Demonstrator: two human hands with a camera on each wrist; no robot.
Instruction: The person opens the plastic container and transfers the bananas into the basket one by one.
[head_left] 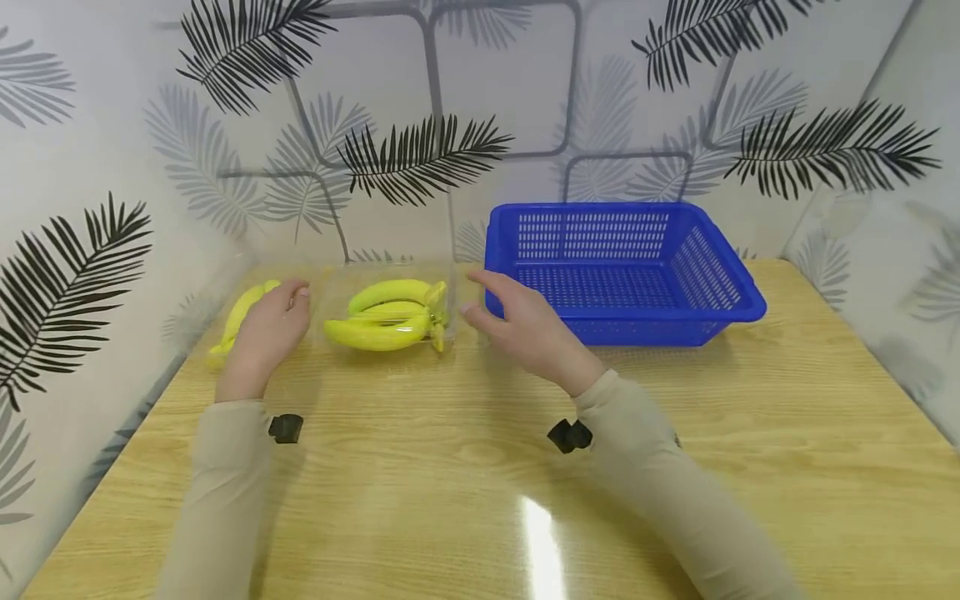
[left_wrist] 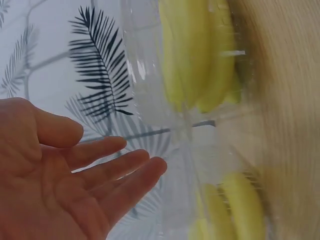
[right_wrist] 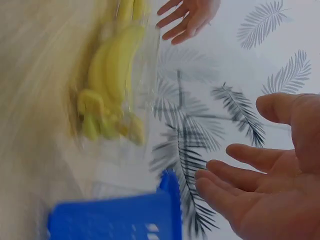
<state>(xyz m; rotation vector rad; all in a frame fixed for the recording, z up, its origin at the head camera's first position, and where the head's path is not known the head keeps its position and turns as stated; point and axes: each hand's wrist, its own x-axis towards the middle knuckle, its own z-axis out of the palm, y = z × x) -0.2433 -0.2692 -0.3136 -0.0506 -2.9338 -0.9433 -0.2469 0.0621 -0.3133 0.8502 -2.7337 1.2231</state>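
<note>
Several yellow bananas (head_left: 378, 333) lie in a clear plastic box (head_left: 397, 267), their stems toward the right. More bananas (head_left: 238, 321) are in a second clear box just left of it, partly hidden by my left hand (head_left: 273, 333). In the left wrist view, that hand's fingers (left_wrist: 120, 167) are loosely extended beside the clear plastic, holding nothing. My right hand (head_left: 525, 325) hovers between the banana box and a blue basket (head_left: 592, 329). Its fingers (right_wrist: 232, 175) are spread from the thumb, with nothing between them.
The blue basket is perforated and stands at the back of the wooden table (head_left: 420, 500), right of the boxes. A leaf-patterned covering (head_left: 510, 92) rises behind the table and along its sides.
</note>
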